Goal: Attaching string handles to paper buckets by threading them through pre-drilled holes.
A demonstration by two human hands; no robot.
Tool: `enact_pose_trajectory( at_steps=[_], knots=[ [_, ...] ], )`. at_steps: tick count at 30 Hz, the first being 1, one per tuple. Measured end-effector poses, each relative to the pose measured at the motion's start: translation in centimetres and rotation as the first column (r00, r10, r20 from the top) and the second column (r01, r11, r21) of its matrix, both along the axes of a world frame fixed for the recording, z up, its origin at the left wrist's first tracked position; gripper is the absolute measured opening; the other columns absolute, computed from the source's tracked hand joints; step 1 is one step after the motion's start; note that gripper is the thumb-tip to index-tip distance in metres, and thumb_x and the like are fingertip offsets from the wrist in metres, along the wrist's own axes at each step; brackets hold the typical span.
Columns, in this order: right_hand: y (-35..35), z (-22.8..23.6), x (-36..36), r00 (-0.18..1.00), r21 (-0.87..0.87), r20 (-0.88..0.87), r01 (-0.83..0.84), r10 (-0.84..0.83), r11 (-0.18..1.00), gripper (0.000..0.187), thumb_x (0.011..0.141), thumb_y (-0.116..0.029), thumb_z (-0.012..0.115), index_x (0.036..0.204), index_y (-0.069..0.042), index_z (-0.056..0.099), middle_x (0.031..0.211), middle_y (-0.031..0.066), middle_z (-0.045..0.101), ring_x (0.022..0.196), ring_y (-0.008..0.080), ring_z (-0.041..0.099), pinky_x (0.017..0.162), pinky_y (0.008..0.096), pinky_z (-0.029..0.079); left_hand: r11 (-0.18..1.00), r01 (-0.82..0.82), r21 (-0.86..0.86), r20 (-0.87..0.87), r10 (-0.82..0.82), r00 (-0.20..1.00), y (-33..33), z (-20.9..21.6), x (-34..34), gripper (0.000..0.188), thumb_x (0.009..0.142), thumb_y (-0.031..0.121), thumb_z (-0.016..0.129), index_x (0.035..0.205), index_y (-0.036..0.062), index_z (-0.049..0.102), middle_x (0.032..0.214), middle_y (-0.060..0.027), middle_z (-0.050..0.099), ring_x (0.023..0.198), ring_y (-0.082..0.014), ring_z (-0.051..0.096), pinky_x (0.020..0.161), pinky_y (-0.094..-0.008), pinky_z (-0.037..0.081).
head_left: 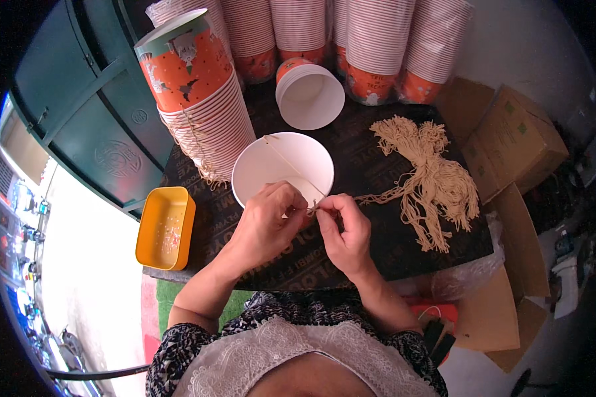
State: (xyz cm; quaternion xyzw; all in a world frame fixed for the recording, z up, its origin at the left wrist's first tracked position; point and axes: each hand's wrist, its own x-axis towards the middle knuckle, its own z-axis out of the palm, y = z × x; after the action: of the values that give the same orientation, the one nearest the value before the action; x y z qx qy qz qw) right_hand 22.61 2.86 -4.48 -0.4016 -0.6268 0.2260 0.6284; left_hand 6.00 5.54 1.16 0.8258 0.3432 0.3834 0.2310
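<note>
A white paper bucket (251, 162) stands open-mouthed in front of me on the dark table. A thin beige cord (288, 162) runs across its mouth from the far rim to my fingers at the near rim. My left hand (271, 218) pinches the cord there, its fingers bent together. Close beside it, my right hand (344, 231) also pinches the cord between thumb and forefinger. The cord's short end sticks up between the two hands. To the right lies a loose bundle of beige cords (437, 178), with a few strands trailing toward my right hand.
A tall stack of orange-printed buckets (198, 99) with cords hanging from it rises at the left. A yellow tray (185, 225) holding tiny bits sits at the table's left edge. Wrapped bucket stacks (377, 46) line the back, near a tipped bucket (311, 99). Cardboard boxes (516, 142) stand right.
</note>
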Motion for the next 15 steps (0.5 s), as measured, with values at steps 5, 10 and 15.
enact_pose_trajectory(
  at_steps=[5,10,15],
  knots=[
    [0.4,-0.1,-0.1,0.993,0.128,0.096,0.049,-0.062,0.991,0.014,0.084,0.005,0.065,0.096,-0.001,0.06,0.084,0.0112,0.06,0.071,0.0224,0.063,0.059,0.0321,0.049,1.0,0.0,-0.027,0.087,0.003,0.996,-0.1,-0.2,0.4,0.016,0.076,-0.005,0.068,0.082,0.0008,0.055,0.082,-0.0139,0.061,0.08,-0.0329,0.061,0.068,-0.0386,0.05],
    [0.2,0.5,-0.4,0.988,0.174,0.128,0.064,-0.087,0.983,0.015,0.082,0.009,0.064,0.094,0.001,0.061,0.082,0.0078,0.059,0.062,0.0133,0.055,0.054,0.0254,0.043,1.0,0.011,-0.006,0.076,-0.011,0.997,-0.2,-0.2,0.3,0.014,0.076,-0.005,0.068,0.083,0.0004,0.057,0.083,-0.0143,0.061,0.081,-0.033,0.061,0.068,-0.0382,0.051],
    [-0.4,1.2,-0.8,0.989,0.105,0.133,0.049,-0.063,0.993,0.014,0.081,0.009,0.065,0.091,0.0,0.062,0.08,0.0063,0.056,0.06,0.0113,0.052,0.052,0.0252,0.042,1.0,0.017,-0.009,0.078,-0.016,0.997,-0.2,-0.2,0.2,0.014,0.076,-0.005,0.067,0.085,0.0002,0.058,0.083,-0.0141,0.062,0.082,-0.0324,0.062,0.069,-0.0376,0.051]
  ],
)
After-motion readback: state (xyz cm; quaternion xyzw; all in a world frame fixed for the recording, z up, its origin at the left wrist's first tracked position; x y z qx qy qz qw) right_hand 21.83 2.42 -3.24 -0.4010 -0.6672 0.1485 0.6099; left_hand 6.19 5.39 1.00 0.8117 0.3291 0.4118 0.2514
